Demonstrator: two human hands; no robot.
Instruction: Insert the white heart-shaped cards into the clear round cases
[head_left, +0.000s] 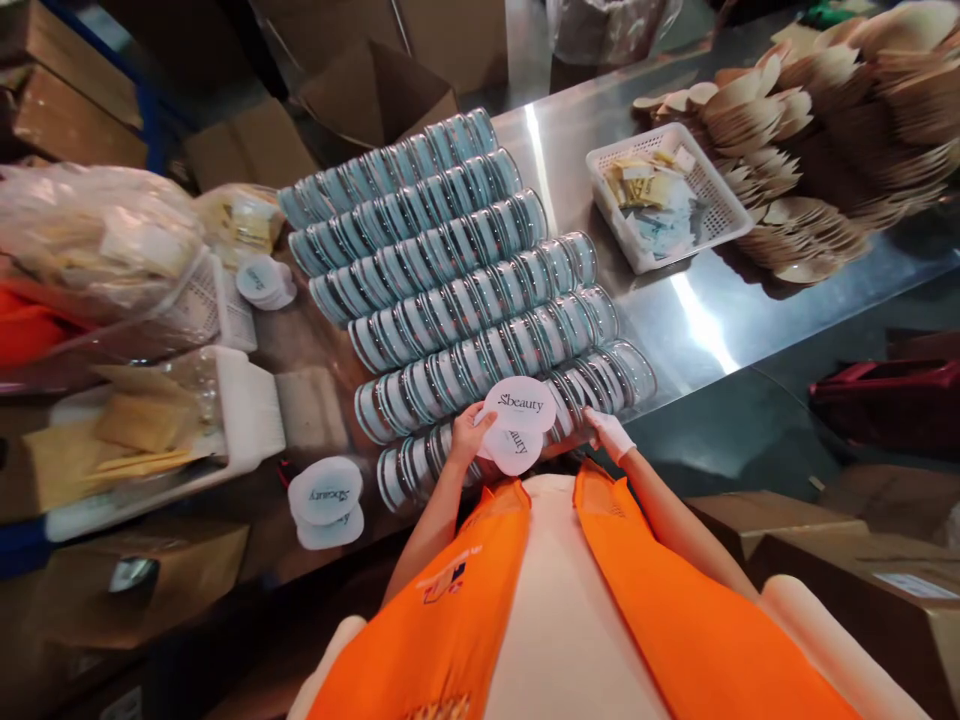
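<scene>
At the shiny steel table (780, 318), my left hand (470, 436) pinches round white "beauty" cards (520, 406). My right hand (609, 434) sits by round silver-rimmed containers (596, 384); I can't tell its grip.

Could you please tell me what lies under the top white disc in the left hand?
A second disc shows beneath the upper disc, with "auty" visible; its covered part cannot be seen.

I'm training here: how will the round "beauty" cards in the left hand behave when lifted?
The cards look fairly stiff, extending flat beyond the left hand; probably light, pinched at the edge; and might slide apart, being fanned.
</scene>
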